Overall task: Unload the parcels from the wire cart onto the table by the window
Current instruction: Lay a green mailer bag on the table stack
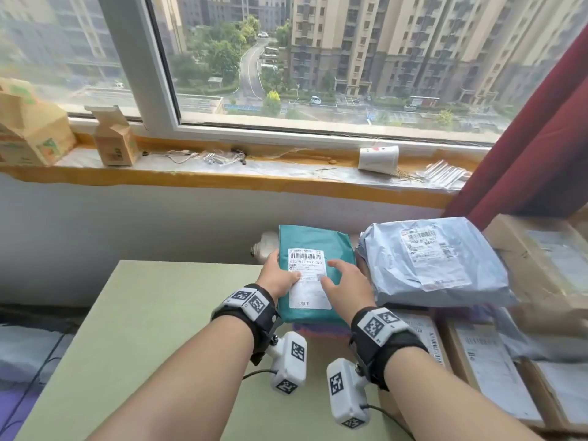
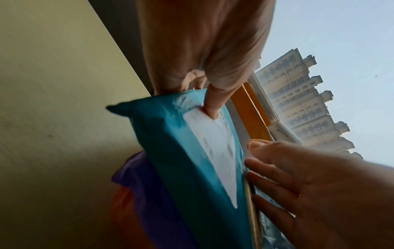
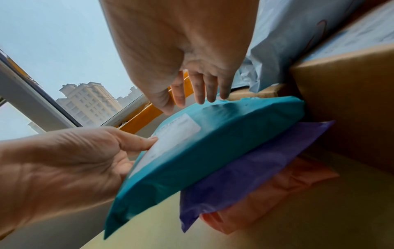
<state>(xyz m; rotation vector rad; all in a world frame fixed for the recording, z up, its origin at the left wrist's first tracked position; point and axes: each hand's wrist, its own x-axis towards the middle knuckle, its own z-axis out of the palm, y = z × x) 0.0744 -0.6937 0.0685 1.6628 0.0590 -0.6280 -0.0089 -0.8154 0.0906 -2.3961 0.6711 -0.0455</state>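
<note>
Gripping the teal parcel (image 1: pixel 315 275) at its left edge, the left hand (image 1: pixel 280 278) has its thumb on the white label (image 1: pixel 307 276) — fingers underneath; the right hand (image 1: pixel 345 286) rests on top with fingers spread and relaxed, pinching nothing. The head view reads "033-011-R27-320" under a barcode; only the wrist views show the purple parcel (image 3: pixel 251 170) and orange one (image 3: pixel 275 190) beneath it on the desk (image 1: pixel 152 326) — the right wrist also the cardboard box (image 3: pixel 345 104) beside; a grey parcel (image 1: pixel 436 262) lies to the right.
</note>
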